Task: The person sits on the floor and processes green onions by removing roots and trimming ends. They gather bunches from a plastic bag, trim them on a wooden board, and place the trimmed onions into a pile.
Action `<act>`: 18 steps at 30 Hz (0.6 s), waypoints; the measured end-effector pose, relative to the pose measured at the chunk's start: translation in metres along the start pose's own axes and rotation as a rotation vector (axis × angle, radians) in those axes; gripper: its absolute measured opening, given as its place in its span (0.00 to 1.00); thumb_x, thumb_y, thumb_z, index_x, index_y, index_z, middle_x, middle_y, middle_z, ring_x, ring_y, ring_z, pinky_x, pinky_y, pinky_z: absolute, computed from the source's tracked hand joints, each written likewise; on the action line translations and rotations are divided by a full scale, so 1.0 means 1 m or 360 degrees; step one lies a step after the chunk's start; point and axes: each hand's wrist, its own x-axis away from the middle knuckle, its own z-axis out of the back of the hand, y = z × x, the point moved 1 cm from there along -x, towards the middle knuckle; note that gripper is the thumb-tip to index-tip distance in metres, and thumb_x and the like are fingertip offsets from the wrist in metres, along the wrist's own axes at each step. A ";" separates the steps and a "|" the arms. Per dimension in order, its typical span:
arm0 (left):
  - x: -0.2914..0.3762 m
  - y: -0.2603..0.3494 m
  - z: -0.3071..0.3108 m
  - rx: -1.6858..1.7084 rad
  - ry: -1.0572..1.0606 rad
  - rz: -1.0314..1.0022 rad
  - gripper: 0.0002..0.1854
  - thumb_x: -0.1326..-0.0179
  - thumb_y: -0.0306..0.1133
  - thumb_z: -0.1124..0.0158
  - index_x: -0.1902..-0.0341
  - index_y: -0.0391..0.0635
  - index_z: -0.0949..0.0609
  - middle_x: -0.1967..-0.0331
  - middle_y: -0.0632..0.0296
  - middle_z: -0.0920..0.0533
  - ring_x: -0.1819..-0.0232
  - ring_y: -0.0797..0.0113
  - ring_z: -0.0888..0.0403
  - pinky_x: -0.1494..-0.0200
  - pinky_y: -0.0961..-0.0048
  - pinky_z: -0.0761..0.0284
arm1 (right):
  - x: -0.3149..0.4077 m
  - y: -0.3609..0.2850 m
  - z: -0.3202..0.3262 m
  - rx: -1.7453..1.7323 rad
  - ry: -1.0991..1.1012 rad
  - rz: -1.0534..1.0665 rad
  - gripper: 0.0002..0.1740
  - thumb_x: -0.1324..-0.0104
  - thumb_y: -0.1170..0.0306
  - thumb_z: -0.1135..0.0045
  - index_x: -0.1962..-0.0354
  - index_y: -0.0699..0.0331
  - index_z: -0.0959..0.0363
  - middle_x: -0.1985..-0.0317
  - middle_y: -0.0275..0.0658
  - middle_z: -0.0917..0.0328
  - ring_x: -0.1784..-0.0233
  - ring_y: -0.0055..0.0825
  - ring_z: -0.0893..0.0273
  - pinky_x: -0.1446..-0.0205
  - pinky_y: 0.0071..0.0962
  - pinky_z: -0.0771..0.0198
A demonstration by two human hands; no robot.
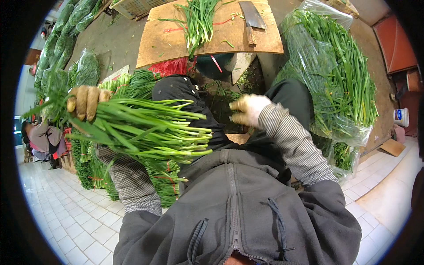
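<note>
My left hand point(86, 102), in a stained work glove, grips a loose bunch of garlic chives point(155, 129) by the leafy part. The pale cut ends point right, across my lap. Over my thighs, my right hand point(246, 109) wears a pale glove and is blurred. Its fingertips are apart and nothing shows in it. Ahead of my knees is a wooden board point(159, 43). More chives point(200, 26) lie on it across a red tie point(175, 29). A cleaver point(253, 20) with a wooden handle rests at the board's right side.
To my right stands a large clear plastic bag point(308, 66) full of chives. Tied chive bundles point(165, 179) are stacked at my left. Red ties point(170, 67) hang below the board. Bagged greens point(61, 43) and a seated person point(46, 139) are farther left. A white bucket point(401, 117) stands far right.
</note>
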 end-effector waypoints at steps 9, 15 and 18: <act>-0.060 -0.075 0.001 0.0404 0.0272 -0.0129 0.15 0.26 0.41 0.48 0.46 0.44 0.22 0.68 0.72 0.31 0.63 0.74 0.32 0.53 0.68 0.31 | -0.056 -0.091 0.039 -0.2725 -0.1014 0.1128 0.42 0.32 0.34 0.53 0.37 0.60 0.29 0.38 0.43 0.25 0.39 0.30 0.25 0.35 0.35 0.30; -0.037 -0.093 0.051 0.0118 0.1231 0.0009 0.17 0.34 0.36 0.40 0.52 0.32 0.18 0.74 0.63 0.27 0.72 0.69 0.32 0.71 0.73 0.28 | -0.037 -0.073 -0.018 -0.3290 -0.1387 0.1639 0.45 0.32 0.34 0.54 0.30 0.58 0.38 0.32 0.45 0.31 0.32 0.43 0.28 0.29 0.50 0.33; -0.015 -0.103 0.066 0.0142 0.1197 0.0206 0.17 0.32 0.33 0.43 0.50 0.29 0.18 0.75 0.58 0.23 0.72 0.64 0.28 0.73 0.72 0.27 | -0.027 -0.060 -0.043 -0.3283 -0.0792 0.0828 0.48 0.35 0.34 0.49 0.30 0.58 0.39 0.31 0.48 0.32 0.31 0.44 0.30 0.29 0.56 0.35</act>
